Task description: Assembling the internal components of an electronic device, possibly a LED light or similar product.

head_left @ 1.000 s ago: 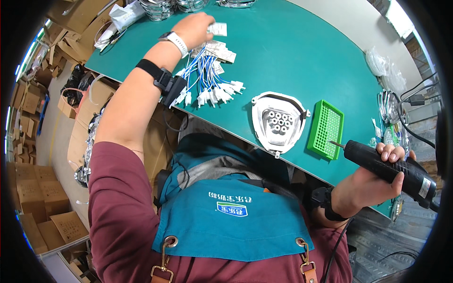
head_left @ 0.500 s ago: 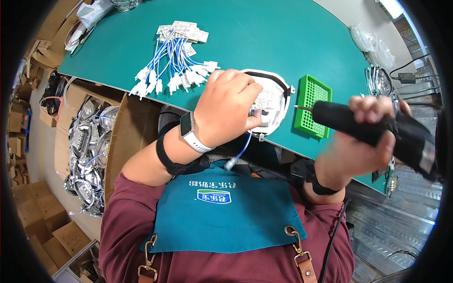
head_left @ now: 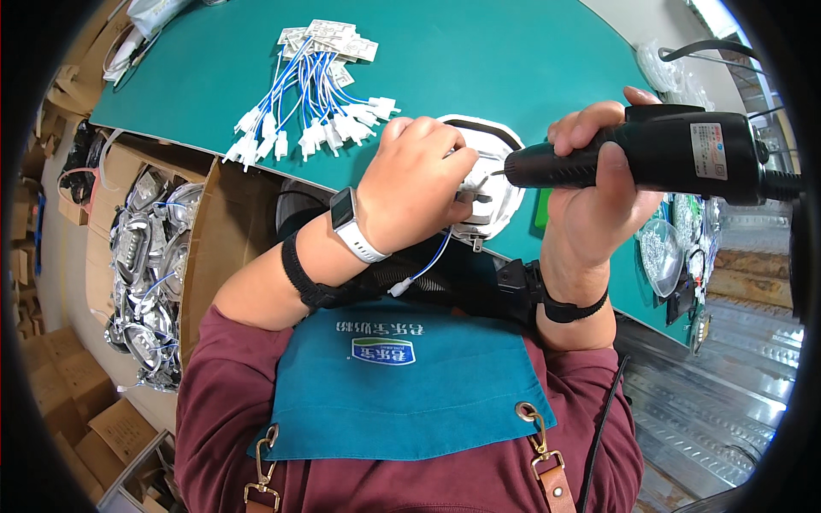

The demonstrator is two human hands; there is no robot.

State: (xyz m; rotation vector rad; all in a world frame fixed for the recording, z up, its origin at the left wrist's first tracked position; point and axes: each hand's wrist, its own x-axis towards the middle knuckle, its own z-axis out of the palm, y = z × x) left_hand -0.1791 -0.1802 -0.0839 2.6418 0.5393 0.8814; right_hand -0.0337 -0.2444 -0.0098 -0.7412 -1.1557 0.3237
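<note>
My left hand (head_left: 421,184) is closed on a white and silver lamp housing (head_left: 500,205) at the table's near edge, thumb and fingers over its left side. A blue and white wire (head_left: 434,265) with a small white connector (head_left: 399,287) hangs from the housing. My right hand (head_left: 603,171) grips a black electric screwdriver (head_left: 676,152). The screwdriver's bit points left into the housing; whether it touches a screw cannot be made out. Most of the green perforated tray (head_left: 541,209) is hidden behind my right hand.
Several white circuit boards (head_left: 329,36) with blue and white wires lie bunched on the green table (head_left: 462,60). Below left, a cardboard box (head_left: 227,231) holds silver lamp parts (head_left: 150,265). Clear plastic lamp parts (head_left: 660,252) lie at the right edge. The screwdriver's cord (head_left: 782,182) runs off right.
My right hand has brought the screwdriver left and up, from over the green tray to the lamp housing. My left hand stays on the housing, now covering the board seen there before.
</note>
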